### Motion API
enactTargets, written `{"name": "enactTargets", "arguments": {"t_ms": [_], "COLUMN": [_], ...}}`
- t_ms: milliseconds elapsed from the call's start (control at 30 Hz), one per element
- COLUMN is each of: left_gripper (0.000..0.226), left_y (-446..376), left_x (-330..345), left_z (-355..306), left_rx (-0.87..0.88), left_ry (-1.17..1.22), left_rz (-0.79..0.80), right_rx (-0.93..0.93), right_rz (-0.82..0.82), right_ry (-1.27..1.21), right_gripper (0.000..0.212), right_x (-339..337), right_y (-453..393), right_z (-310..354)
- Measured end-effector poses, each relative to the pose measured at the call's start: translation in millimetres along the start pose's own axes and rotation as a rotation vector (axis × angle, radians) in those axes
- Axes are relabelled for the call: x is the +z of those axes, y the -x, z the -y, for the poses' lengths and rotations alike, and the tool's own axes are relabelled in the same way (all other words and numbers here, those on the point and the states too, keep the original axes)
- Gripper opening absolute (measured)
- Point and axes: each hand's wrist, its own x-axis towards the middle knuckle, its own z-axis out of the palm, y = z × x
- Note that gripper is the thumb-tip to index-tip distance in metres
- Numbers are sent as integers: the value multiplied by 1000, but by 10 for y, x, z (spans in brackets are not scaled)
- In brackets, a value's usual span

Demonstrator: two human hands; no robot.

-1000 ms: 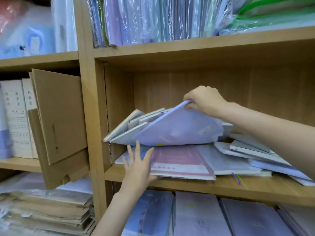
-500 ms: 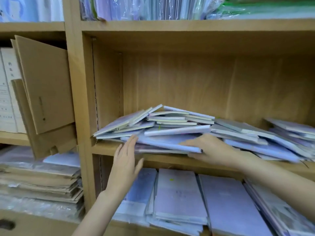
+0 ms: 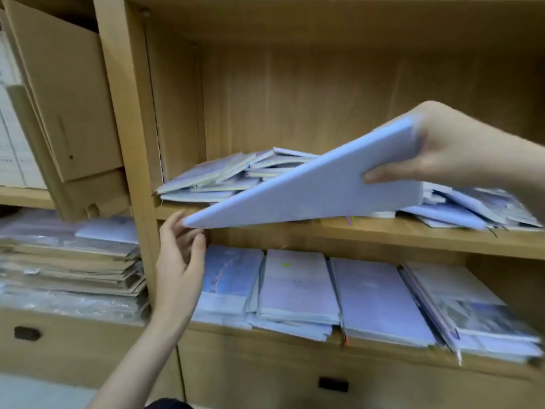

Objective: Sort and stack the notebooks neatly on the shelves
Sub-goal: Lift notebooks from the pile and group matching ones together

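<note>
My right hand point(image 3: 448, 154) grips a pale blue notebook point(image 3: 312, 187) by its right edge, thumb on the cover, and holds it tilted in front of the middle shelf point(image 3: 413, 234). Its lower left corner hangs just above my left hand point(image 3: 180, 255), whose fingers are spread and relaxed under that corner; I cannot tell if they touch. Behind the notebook a loose, untidy heap of notebooks point(image 3: 224, 175) lies on the middle shelf, and more notebooks point(image 3: 472, 205) sprawl to the right.
Several flat stacks of notebooks point(image 3: 298, 290) fill the lower shelf. A wooden upright point(image 3: 126, 113) divides the bays. Left bay holds leaning cardboard folders point(image 3: 65, 93) and wrapped paper stacks point(image 3: 67, 261). Drawer fronts point(image 3: 295, 376) run below.
My right hand has pulled one blue notebook out of the heap and lifted it up and forward. My left hand left the heap's edge and now sits below the notebook's corner.
</note>
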Motion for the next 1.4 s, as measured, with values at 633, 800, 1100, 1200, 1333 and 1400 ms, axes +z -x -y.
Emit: {"name": "enactTargets", "arguments": {"t_ms": [633, 800, 1100, 1200, 1333, 1400], "left_gripper": [71, 75, 54, 56, 61, 59], "left_y": [1258, 1060, 505, 363, 430, 567], "left_x": [936, 1191, 1348, 1232, 1135, 1091], "left_z": [-123, -60, 426, 835, 1250, 1309], "left_rx": [-933, -838, -850, -889, -822, -714], "left_ry": [662, 594, 659, 458, -298, -475], "left_rz": [212, 273, 175, 227, 647, 819], "right_rx": [-307, -390, -22, 306, 502, 545], "right_rz": [-44, -212, 13, 284, 653, 676], "right_ry": [291, 349, 99, 88, -67, -63], "right_gripper": [45, 30, 80, 84, 80, 82], "right_x": [1866, 1986, 2437, 2594, 2971, 3072], "right_y": [1439, 1363, 1260, 1263, 1295, 1293], "right_z": [-407, -482, -973, -1207, -1203, -1172]}}
